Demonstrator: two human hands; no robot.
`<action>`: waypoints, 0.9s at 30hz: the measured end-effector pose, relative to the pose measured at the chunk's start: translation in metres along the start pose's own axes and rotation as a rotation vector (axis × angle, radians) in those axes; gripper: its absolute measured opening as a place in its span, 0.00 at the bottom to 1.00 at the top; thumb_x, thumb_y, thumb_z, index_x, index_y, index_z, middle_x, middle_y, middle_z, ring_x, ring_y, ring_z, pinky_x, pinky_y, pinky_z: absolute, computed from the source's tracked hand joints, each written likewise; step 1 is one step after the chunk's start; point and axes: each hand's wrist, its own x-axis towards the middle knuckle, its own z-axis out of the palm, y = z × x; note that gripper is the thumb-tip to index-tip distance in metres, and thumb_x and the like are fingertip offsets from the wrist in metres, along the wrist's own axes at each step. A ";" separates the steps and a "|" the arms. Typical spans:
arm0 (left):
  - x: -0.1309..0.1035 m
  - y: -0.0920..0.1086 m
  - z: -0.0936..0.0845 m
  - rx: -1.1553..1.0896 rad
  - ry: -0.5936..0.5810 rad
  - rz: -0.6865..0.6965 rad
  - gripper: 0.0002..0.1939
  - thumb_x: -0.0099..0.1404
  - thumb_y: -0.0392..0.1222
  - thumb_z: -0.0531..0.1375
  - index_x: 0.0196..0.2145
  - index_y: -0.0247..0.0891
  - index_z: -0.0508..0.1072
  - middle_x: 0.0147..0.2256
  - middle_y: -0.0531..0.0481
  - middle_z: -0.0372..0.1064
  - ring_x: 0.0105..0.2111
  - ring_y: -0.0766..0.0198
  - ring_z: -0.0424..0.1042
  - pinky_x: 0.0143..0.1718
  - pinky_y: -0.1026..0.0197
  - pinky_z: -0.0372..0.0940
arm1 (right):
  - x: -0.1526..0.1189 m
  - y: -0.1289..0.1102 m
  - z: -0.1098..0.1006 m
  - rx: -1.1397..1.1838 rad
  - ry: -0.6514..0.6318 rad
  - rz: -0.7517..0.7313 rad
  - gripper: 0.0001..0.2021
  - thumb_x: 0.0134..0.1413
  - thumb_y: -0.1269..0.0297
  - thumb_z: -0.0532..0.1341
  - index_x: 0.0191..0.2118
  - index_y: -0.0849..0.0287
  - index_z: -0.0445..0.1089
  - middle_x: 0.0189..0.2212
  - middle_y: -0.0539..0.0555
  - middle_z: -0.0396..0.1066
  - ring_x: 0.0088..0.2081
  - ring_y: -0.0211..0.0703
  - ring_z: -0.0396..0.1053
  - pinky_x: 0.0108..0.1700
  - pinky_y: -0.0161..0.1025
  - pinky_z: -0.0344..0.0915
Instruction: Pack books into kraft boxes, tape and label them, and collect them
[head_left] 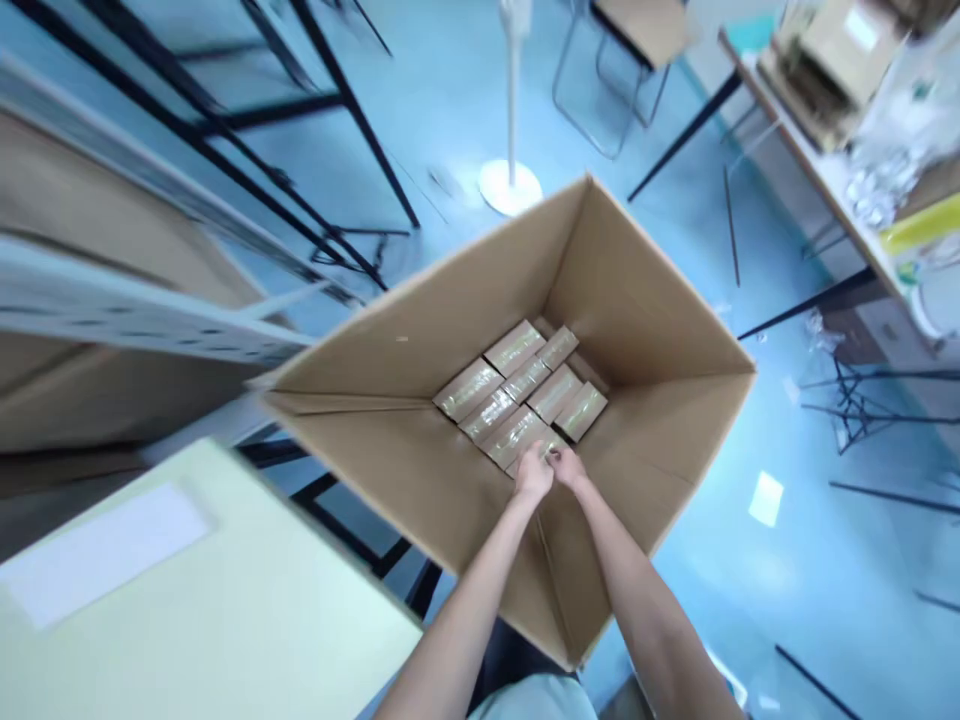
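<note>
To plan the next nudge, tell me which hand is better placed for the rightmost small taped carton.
Probably the right hand: it is nearer the rightmost small taped carton, just below it in the picture, while the left hand sits farther left.

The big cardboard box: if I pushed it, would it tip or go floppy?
The big cardboard box probably wouldn't tip easily, since the small taped boxes lie low on its bottom. Its tall walls stand straight, so seem fairly stiff, but might bend if pushed high.
</note>
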 end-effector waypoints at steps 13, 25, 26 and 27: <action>-0.447 -0.004 -0.163 -0.497 0.517 0.539 0.17 0.62 0.44 0.70 0.49 0.43 0.84 0.50 0.40 0.86 0.51 0.48 0.84 0.62 0.43 0.74 | -0.366 -0.089 0.053 0.041 -0.368 -0.922 0.24 0.61 0.37 0.67 0.50 0.52 0.83 0.50 0.65 0.87 0.53 0.66 0.86 0.60 0.62 0.81; -0.783 -0.256 -0.080 -1.241 1.465 0.628 0.24 0.61 0.57 0.75 0.50 0.42 0.83 0.52 0.38 0.85 0.53 0.48 0.83 0.60 0.46 0.73 | -0.663 0.042 0.269 -0.517 -1.101 -1.169 0.26 0.64 0.38 0.66 0.54 0.53 0.81 0.53 0.65 0.86 0.55 0.62 0.85 0.63 0.62 0.78; -0.798 -0.269 -0.074 -1.277 1.520 0.625 0.24 0.61 0.57 0.74 0.51 0.42 0.83 0.53 0.38 0.85 0.53 0.48 0.83 0.60 0.46 0.73 | -0.679 0.054 0.278 -0.553 -1.146 -1.166 0.26 0.64 0.38 0.66 0.54 0.54 0.81 0.53 0.65 0.86 0.55 0.62 0.85 0.64 0.62 0.78; -0.811 -0.281 -0.070 -1.312 1.571 0.621 0.24 0.61 0.57 0.74 0.51 0.42 0.83 0.52 0.38 0.84 0.53 0.49 0.83 0.60 0.46 0.72 | -0.694 0.065 0.287 -0.593 -1.188 -1.162 0.26 0.63 0.38 0.67 0.54 0.54 0.81 0.53 0.64 0.86 0.55 0.62 0.85 0.64 0.61 0.78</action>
